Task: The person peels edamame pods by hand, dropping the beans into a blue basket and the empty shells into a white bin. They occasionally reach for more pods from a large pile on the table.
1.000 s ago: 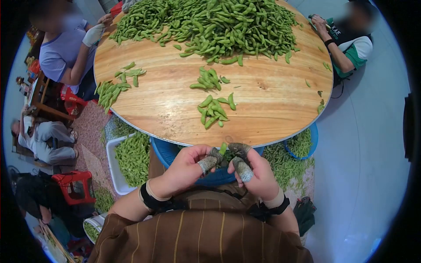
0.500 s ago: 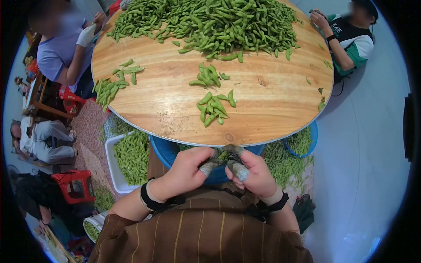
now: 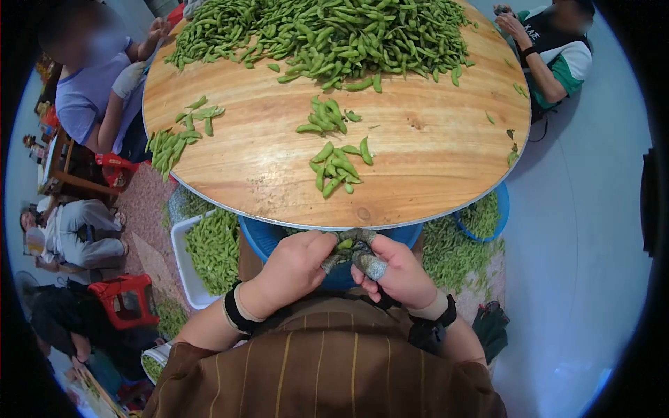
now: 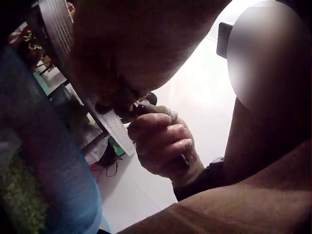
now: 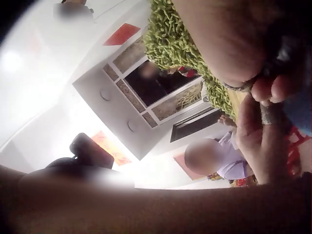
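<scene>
In the head view my left hand (image 3: 296,261) and right hand (image 3: 403,275) meet just below the table's near edge. Dark, worn tape wraps the thumbs and forefingers. A green edamame pod (image 3: 345,244) shows between the fingertips, pinched from both sides and mostly covered by them. The left wrist view has the curled fingers of the right hand (image 4: 163,141) up against the left hand (image 4: 131,48). From the right wrist, the left hand (image 5: 263,136) appears beyond the right hand (image 5: 222,44); the pod is hidden there.
A large heap of edamame pods (image 3: 362,42) covers the far side of the round wooden table (image 3: 432,164). Two small piles (image 3: 334,167) lie nearer. Below are a blue tub (image 3: 258,240), a white bin (image 3: 185,261) of pods and a blue basket (image 3: 503,209). Other people sit around.
The pod stood up above the fingertips a second ago; now it sits low between them. My hands have drawn closer together, the right moving slightly left.
</scene>
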`<state>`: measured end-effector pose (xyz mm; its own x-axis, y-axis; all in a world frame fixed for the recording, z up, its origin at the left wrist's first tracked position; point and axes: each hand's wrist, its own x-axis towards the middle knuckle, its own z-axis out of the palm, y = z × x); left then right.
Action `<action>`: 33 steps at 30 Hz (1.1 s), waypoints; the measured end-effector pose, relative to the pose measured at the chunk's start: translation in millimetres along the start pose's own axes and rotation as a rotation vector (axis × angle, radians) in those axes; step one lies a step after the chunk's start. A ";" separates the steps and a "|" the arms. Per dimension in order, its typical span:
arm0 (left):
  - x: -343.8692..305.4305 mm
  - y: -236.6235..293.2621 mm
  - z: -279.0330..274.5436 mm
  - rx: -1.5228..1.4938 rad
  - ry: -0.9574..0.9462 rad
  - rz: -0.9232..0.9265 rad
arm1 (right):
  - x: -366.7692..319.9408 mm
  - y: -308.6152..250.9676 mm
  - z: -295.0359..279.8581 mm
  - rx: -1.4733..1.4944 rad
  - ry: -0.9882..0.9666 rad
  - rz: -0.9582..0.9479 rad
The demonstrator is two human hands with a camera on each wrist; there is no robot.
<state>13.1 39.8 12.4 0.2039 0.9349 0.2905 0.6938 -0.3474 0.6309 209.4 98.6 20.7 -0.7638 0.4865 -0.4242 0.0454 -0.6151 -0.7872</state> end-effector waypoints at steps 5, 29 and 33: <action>-2.3 1.0 -4.6 -0.869 -0.080 -0.435 | -4.7 0.3 -2.1 0.114 -0.052 0.003; -12.5 0.6 -9.4 -0.207 -0.415 -0.130 | 8.3 9.9 -3.5 -1.005 0.131 -0.510; -13.9 1.6 -22.1 -0.807 -0.558 -0.292 | -2.1 -12.0 -2.1 -0.395 -0.043 0.140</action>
<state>-3.9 24.6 25.3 0.5373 0.8197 -0.1985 0.1378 0.1469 0.9795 211.8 106.2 30.1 -0.7584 0.3838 -0.5268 0.3874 -0.3845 -0.8379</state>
